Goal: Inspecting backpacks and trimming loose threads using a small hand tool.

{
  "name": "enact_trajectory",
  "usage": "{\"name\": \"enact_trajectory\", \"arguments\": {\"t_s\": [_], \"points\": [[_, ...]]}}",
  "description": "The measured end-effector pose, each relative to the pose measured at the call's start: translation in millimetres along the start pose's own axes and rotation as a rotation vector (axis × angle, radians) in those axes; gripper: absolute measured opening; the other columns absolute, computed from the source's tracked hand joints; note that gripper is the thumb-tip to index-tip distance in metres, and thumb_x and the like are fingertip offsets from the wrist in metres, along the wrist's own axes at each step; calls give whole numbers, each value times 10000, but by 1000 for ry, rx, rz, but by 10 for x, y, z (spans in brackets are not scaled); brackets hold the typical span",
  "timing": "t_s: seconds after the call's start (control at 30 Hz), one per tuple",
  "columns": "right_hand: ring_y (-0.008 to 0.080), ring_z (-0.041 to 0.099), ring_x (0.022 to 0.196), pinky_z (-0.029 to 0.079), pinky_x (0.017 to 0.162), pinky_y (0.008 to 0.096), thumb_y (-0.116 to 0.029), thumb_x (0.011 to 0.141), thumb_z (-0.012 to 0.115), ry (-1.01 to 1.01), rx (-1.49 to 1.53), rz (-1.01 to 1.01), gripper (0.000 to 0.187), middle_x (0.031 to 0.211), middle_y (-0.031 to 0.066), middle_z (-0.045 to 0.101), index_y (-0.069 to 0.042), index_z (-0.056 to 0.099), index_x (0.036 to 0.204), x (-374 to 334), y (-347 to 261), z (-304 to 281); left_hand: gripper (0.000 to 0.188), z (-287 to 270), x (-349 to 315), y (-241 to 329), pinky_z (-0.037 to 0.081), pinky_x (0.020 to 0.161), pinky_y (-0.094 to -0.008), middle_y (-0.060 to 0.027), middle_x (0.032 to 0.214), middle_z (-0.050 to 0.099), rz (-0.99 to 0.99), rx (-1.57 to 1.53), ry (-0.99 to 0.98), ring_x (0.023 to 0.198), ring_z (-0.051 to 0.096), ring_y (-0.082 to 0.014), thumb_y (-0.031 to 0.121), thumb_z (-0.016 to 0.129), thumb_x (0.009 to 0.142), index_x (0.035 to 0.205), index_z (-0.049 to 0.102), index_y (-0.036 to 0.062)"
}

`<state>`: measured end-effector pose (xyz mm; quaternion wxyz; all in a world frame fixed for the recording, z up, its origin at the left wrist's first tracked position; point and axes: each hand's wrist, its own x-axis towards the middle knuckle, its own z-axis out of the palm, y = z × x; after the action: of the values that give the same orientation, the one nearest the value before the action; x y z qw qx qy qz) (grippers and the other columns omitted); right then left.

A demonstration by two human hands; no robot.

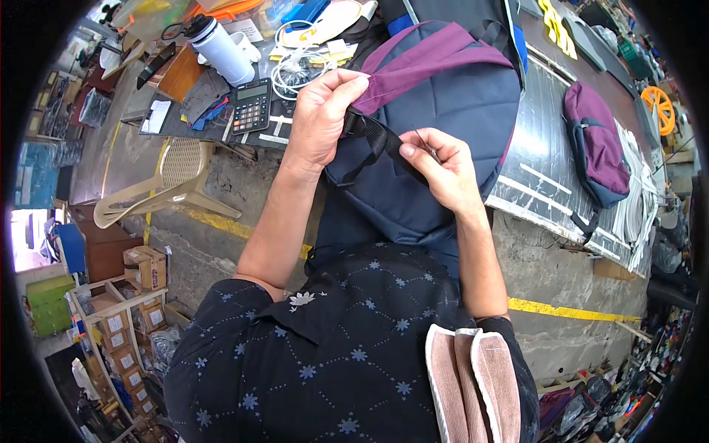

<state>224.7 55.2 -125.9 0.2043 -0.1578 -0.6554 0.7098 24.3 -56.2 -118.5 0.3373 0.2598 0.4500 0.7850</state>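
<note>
The left hand (321,111) has its fingers (347,83) closed, pinching the purple strap (421,66) of the backpack (443,133), which hangs over the edge of the surface (546,170). The right hand (439,166) has its fingers (410,150) closed on the black webbing (373,136) just beside it.
</note>
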Motion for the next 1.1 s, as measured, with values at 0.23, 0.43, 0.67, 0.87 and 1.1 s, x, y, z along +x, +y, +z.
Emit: {"name": "enact_trajectory", "arguments": {"t_s": [0.23, 0.43, 0.67, 0.87, 1.1], "points": [[-1, 559, 798, 445, 730, 178, -44, 1026, 754, 82, -86, -108, 69, 908, -64, 696, 11, 770, 1066, 13, 67, 73, 104, -40, -19, -55, 525, 881, -224, -11, 1022, 781, -20, -17, 6, 939, 689, -62, 78, 736, 1026, 1092, 781, 12], [31, 596, 800, 454, 727, 200, -210, 1086, 721, 442, -100, -224, 174, 927, -39, 712, -43, 767, 1069, -20, 31, -226, 102, -105, -2, 0, 534, 876, -227, -23, 1021, 784, -25, -14, 15, 929, 696, -67, 72, 737, 1024, 1091, 781, 8], [106, 646, 812, 575, 774, 310, -343, 1057, 747, 1099, -272, -240, 301, 1022, 27, 735, -59, 737, 1158, -806, -172, -1643, 103, -171, -29, 48, 537, 866, -229, -23, 1021, 782, -2, 3, 8, 929, 695, -68, 72, 740, 1025, 1091, 782, 4], [190, 587, 848, 510, 809, 387, -403, 1102, 655, 1502, -892, -73, 467, 936, 54, 711, 53, 751, 1131, -2544, 107, -3167, 117, -117, -180, 175, 511, 837, -213, 19, 981, 754, 14, 236, -215, 901, 649, -41, 80, 738, 1033, 1103, 789, 1], [474, 697, 843, 521, 761, 569, -641, 962, 713, 1649, -1327, 741, 627, 883, 231, 764, -15, 756, 944, -4421, 1499, -3446, 102, 98, -301, 157, 461, 749, -199, 37, 910, 728, -12, 354, -321, 844, 589, -14, 88, 748, 1030, 1063, 796, 5]]}}
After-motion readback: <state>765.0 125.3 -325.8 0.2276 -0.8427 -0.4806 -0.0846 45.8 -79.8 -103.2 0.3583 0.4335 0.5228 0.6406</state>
